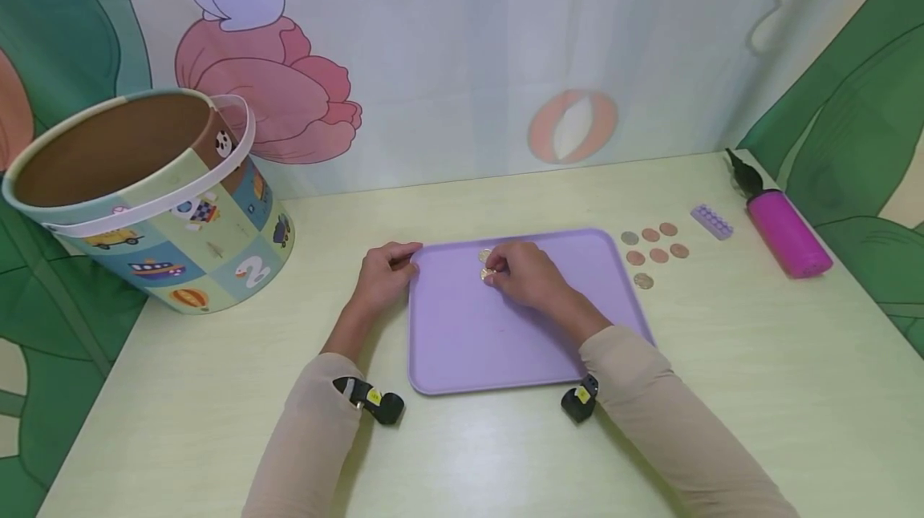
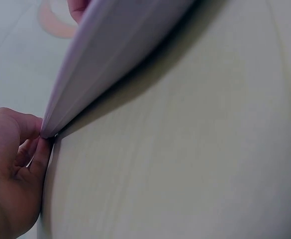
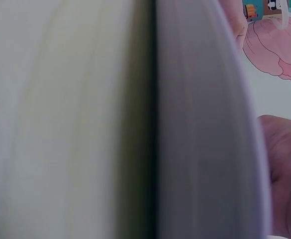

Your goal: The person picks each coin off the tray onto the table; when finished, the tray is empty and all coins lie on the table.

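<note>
A light purple tray [image 1: 462,333] lies on the table in the head view. At its far left corner my left hand [image 1: 381,276] grips the rim; in the left wrist view the thumb and a finger [image 2: 42,154] pinch the tray's edge. Over the tray's far half, my right hand [image 1: 532,273] pinches a gold-coloured coin [image 1: 487,274] between thumb and fingertips. Just beyond it, another gold-coloured coin [image 1: 484,256] lies on the tray. The tray wall [image 3: 210,124] hides the right fingertips in the right wrist view, where only the back part of that hand shows.
Right of the tray, several copper-coloured coins [image 1: 658,256], a grey coin [image 1: 630,237] and a brassy coin [image 1: 643,281] lie on the table. Farther right are a purple studded block [image 1: 711,222] and a pink pump [image 1: 789,236]. A patterned bucket [image 1: 209,253] stands at the left.
</note>
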The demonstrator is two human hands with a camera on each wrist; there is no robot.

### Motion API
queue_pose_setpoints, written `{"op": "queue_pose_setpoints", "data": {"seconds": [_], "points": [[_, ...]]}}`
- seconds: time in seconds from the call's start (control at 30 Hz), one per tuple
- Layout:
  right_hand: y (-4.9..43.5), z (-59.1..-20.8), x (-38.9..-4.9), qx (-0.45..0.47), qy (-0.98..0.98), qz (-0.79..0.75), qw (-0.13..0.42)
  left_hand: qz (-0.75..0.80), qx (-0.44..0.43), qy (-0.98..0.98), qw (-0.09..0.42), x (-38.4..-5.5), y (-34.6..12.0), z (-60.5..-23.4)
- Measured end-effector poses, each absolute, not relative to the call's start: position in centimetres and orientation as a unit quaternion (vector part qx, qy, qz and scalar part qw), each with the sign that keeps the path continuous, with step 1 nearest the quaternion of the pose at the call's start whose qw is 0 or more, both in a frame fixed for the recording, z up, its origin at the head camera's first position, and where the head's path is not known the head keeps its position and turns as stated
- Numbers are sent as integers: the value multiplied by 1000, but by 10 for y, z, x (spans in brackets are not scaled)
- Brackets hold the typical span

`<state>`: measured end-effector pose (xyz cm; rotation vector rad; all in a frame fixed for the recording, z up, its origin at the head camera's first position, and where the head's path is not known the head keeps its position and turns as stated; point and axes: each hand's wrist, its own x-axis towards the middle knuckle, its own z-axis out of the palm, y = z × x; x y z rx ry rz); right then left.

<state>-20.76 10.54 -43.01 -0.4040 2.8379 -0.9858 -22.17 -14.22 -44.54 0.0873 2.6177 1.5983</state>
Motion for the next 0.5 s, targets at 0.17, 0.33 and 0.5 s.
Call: {"op": "queue_pose_setpoints", "data": {"seconds": [0.17,0.33,0.5], "points": [[108,-431,-207,-161,929,-330,43,521,29,852,37,-222,-142,-445],[112,-433,-208,-189,920,-342,35,520,30,853,35,-222,-142,-447],[116,-434,-209,-217,908,-355,41,517,28,855,34,-223,-142,-447]]}}
